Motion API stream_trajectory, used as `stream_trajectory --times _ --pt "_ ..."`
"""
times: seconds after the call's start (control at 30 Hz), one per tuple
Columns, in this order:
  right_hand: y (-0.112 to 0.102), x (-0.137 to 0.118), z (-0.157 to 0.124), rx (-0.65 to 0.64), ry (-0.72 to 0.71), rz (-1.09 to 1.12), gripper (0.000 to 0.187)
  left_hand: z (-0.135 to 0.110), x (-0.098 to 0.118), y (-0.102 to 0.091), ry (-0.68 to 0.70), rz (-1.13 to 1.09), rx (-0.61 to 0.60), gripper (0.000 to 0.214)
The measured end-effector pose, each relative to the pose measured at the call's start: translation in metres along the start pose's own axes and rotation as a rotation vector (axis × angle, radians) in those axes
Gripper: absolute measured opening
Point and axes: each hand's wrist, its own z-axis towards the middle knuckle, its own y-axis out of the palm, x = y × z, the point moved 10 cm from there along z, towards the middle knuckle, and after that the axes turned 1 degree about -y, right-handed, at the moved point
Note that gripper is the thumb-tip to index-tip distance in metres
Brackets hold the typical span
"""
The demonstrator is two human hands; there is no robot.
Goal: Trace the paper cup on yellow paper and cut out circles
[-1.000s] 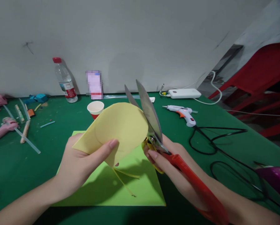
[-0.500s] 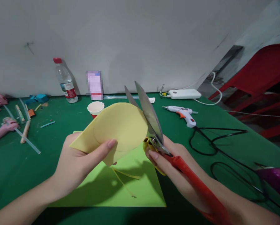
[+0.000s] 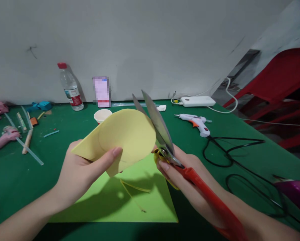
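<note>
My left hand (image 3: 82, 174) pinches a pale yellow foam sheet (image 3: 129, 137), its thumb on top and its other fingers mostly hidden beneath. The sheet has a rounded upper right edge, a faint pencilled curve and a pointed left corner. My right hand (image 3: 187, 180) is wrapped round red-handled scissors (image 3: 162, 130), whose blades point up and stand parted at the sheet's right edge. A curled yellow offcut (image 3: 157, 157) sits by the right fingers, close under the pivot. Below lies a lime green sheet (image 3: 129, 207) with thin yellow strips (image 3: 134, 187) on it.
A white paper cup (image 3: 102, 115), a bottle (image 3: 72, 90) and a phone (image 3: 102, 92) stand behind the sheet. On the right are a white glue gun (image 3: 196, 122), black cable (image 3: 230, 154) and a power strip (image 3: 197, 101). A pink glue gun (image 3: 5, 139) and glue sticks (image 3: 30, 152) lie left.
The yellow sheet and my left hand have shifted slightly left. The scissor tips have tilted a little left and lower, and the blades look slightly closer together.
</note>
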Motion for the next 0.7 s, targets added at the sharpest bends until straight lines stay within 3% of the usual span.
stream_trajectory --times 0.27,0.7 --pt "0.001 0.000 -0.001 -0.011 -0.005 -0.007 0.007 0.000 -0.004 -0.004 -0.012 -0.149 0.025 0.018" --pt "-0.002 -0.001 0.002 0.015 0.002 0.092 0.014 0.000 0.005 -0.011 0.059 -0.023 0.091 0.017"
